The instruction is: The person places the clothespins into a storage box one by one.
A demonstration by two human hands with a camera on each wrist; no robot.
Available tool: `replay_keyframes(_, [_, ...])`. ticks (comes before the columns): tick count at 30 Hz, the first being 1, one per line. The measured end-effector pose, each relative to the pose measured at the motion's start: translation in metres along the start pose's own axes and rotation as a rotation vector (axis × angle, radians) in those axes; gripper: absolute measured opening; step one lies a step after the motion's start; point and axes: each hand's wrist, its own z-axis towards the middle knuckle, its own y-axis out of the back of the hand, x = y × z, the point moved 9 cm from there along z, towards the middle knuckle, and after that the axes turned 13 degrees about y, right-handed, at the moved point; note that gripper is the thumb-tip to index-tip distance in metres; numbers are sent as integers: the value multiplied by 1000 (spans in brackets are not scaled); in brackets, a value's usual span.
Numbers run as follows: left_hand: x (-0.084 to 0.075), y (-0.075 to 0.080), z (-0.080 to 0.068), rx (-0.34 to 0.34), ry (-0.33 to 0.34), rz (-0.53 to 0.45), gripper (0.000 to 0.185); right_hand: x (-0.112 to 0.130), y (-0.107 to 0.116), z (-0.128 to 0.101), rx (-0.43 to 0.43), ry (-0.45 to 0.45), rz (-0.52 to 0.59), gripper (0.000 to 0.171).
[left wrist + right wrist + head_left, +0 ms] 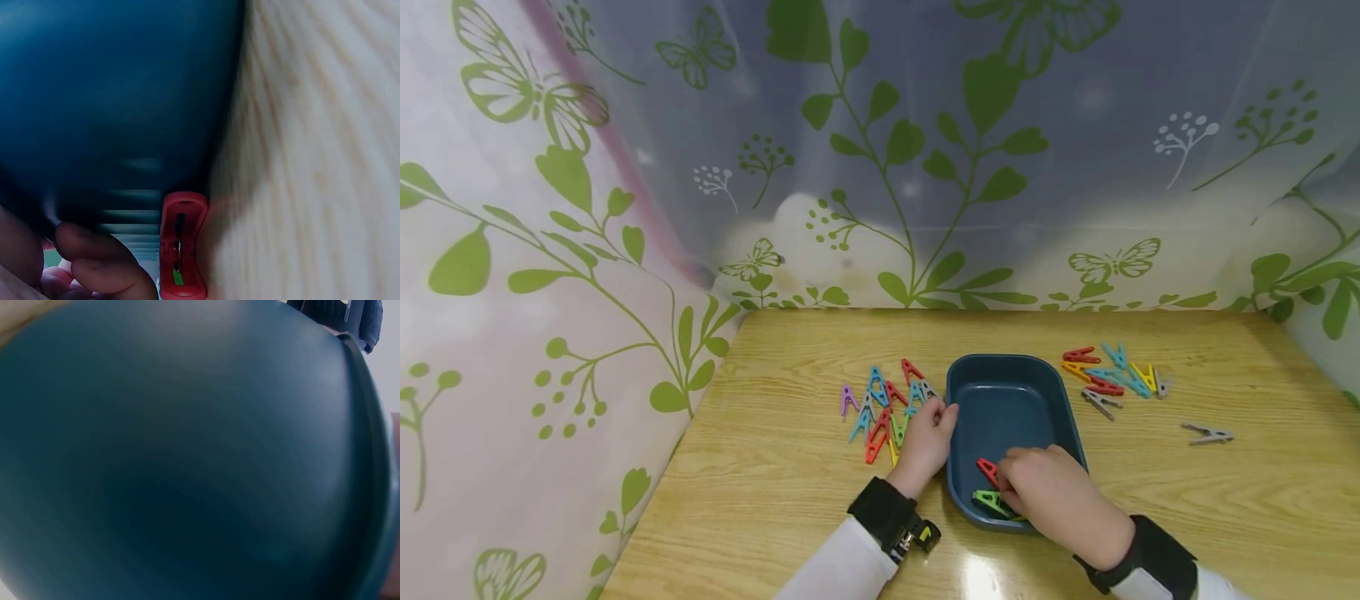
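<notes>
Backdrop is a sheer curtain (pixel 880 150) printed with green leaves and butterflies, wrapping the far edge and left side of a light wood-grain table (pixel 775 492). Centre of the table: a dark blue rectangular tray (pixel 1000 400), rounded corners, long axis running away from the person. Two loose piles of coloured plastic clothespins flank it: left pile (pixel 883 408) just beside the tray's left wall, with purple, blue, red, orange, green, yellow and grey pins; right pile (pixel 1112 377) near the tray's far right corner, with red, teal, orange, yellow and grey ones. One grey pin (pixel 1207 432) lies alone, well apart to the right. Both forearms have white sleeves and black wrist straps. Right hand (pixel 1051 487) is inside the tray's near end, knuckles up, fingers curled down over a red pin (pixel 988 471) and touching it; cannot tell if it's actually pinching it, fingertips are hidden. A green pin (pixel 988 501) lies on the tray floor just beside that hand, at the near wall. Left hand (pixel 925 440) sits at the near edge of the left pile, touching the tray's left rim, fingers loosely curled down onto the pins; grip not clear from head view. Left wrist view is blurred: curled fingertips (pixel 100 262) beside the tray's outer wall, a red pin (pixel 182 247) upright against it, not clasped by the visible fingers. Right wrist view shows only tray interior (pixel 187 456).
</notes>
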Motion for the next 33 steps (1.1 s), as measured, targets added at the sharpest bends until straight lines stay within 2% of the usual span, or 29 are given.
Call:
replay_keyframes(13, [0, -1, 0, 0, -1, 1, 34, -3, -8, 1, 78, -27, 50, 23])
replay_keyframes(20, [1, -1, 0, 1, -2, 3, 34, -1, -11, 3, 86, 27, 75, 21])
replay_keyframes(24, [1, -1, 0, 4, -3, 6, 34, -2, -11, 2, 92, 18, 74, 23])
replay_keyframes(33, [-1, 0, -1, 2, -7, 7, 34, -8, 5, -1, 29, 28, 34, 19])
